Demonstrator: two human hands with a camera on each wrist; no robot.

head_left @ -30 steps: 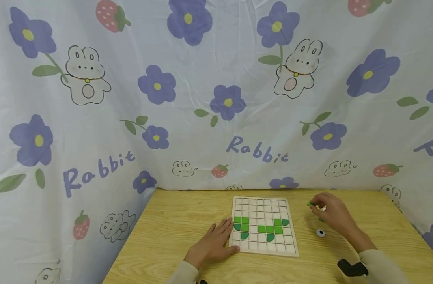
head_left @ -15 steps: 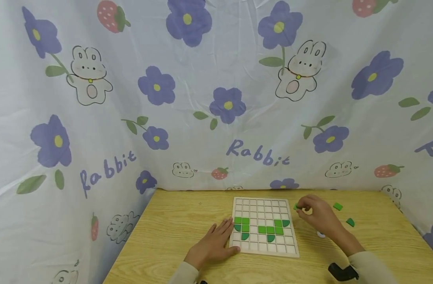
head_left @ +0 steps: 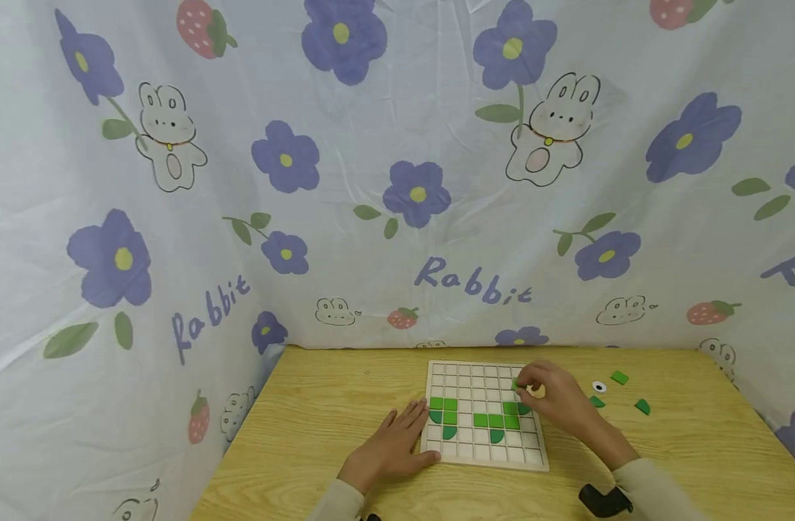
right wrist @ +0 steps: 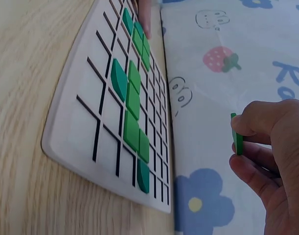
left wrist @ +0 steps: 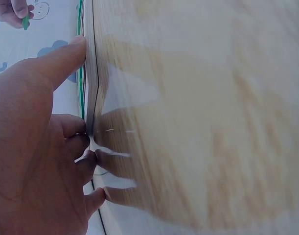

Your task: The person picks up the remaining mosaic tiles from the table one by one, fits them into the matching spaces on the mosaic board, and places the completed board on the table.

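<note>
In the head view, a white grid board (head_left: 534, 456) lies on the wooden table. Light green square tiles (head_left: 496, 420) and dark green quarter-round tiles (head_left: 449, 432) sit in some of its cells. My left hand (head_left: 391, 445) rests at the board's left edge, fingers extended and thumb at the near corner. Over the board's right side, my right hand (head_left: 557, 394) pinches a small green tile (right wrist: 237, 134) between thumb and fingers. The right wrist view shows that tile edge-on, raised off the board.
Right of the board lie a white disc with a black dot (head_left: 599, 387), a green square tile (head_left: 620, 377) and two green quarter-round tiles, one (head_left: 642, 407) farther right. A printed rabbit curtain (head_left: 358, 239) hangs behind the table (head_left: 319, 405).
My right hand has carried the green tile leftward from the loose pieces to over the board, uncovering those pieces. The left hand stays in place at the board's edge.
</note>
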